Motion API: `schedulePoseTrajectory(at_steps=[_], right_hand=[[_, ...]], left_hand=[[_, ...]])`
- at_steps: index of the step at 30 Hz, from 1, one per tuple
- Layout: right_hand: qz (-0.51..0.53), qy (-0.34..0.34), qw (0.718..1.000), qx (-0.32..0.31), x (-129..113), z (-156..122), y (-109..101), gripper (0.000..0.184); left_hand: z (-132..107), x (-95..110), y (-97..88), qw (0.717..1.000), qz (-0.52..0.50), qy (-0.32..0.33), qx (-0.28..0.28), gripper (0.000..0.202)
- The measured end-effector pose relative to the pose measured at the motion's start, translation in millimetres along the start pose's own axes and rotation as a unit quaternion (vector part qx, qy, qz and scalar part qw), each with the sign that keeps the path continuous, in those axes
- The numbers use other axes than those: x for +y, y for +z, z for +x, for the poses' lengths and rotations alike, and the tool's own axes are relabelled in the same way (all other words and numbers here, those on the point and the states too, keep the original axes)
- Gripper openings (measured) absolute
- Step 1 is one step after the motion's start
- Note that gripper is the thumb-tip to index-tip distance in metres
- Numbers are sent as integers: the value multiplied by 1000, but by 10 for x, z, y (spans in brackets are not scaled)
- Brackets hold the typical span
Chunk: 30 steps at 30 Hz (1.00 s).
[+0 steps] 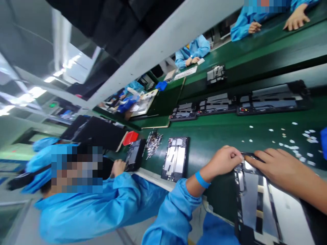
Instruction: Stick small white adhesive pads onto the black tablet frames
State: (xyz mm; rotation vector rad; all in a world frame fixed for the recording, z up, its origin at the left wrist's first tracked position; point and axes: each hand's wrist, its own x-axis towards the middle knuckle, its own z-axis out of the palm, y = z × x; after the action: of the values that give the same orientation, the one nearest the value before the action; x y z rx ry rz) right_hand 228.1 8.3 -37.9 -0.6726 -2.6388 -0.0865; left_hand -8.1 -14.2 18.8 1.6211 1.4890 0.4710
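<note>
An opened tablet lies before me, its grey battery cells, black strips and small boards exposed. At its top left corner, my left hand is closed in a pinch, with a blue band round the wrist. Something small and pale shows at those fingertips, too small to name. My right hand lies across the tablet's top edge, its index finger stretched toward the same corner and the other fingers spread. Beyond the hands, several small white pieces are scattered over the green bench.
Another opened tablet lies to the left, near a pile of small parts and a red tray. Several opened tablets form a row farther back. A co-worker in blue sits close on my left; others work across the bench.
</note>
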Motion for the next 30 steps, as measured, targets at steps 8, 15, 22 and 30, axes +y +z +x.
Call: schedulePoseTrajectory(at_steps=[8,15,22,30], right_hand=[[-11,15,998,-57,2,159,-247,35],[-20,14,998,-62,-19,159,-277,35],[-24,17,998,-54,-20,178,-290,31],[-21,20,998,-53,-28,175,-285,33]], left_hand=[[66,-48,-7,1000,-19,13,15,13],[92,-70,37,999,11,22,29,12],[95,-60,48,999,27,31,32,15],[106,-75,65,998,36,23,36,16]])
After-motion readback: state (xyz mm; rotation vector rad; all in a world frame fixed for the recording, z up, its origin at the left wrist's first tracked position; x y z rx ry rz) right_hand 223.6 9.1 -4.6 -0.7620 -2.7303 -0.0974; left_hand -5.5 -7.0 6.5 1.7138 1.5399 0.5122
